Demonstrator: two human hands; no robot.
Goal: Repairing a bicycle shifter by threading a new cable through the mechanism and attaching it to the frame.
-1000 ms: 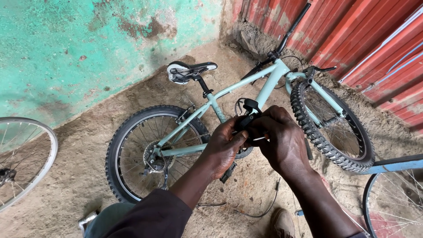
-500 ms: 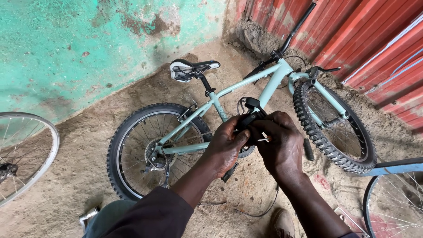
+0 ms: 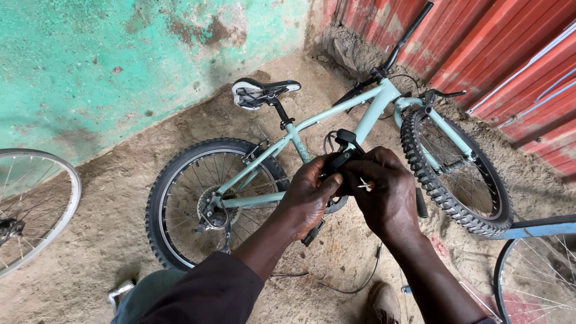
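You are holding a small black bike part (image 3: pixel 343 157) between your left hand (image 3: pixel 307 195) and right hand (image 3: pixel 384 192), above a pale green bicycle (image 3: pixel 336 129) that is lying on the dirt ground (image 3: pixel 120 198) beside a green wall (image 3: pixel 90 66).

No packages, labels, signs or screens are showing anywhere, near or far, left or right; nothing of that kind is appearing.

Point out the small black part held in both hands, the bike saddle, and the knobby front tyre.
small black part (image 3: pixel 343 157), head view, on its black body above the left thumb.
bike saddle (image 3: pixel 264 91), head view, on the middle of its top.
knobby front tyre (image 3: pixel 427 175), head view, on the tread of its near side.
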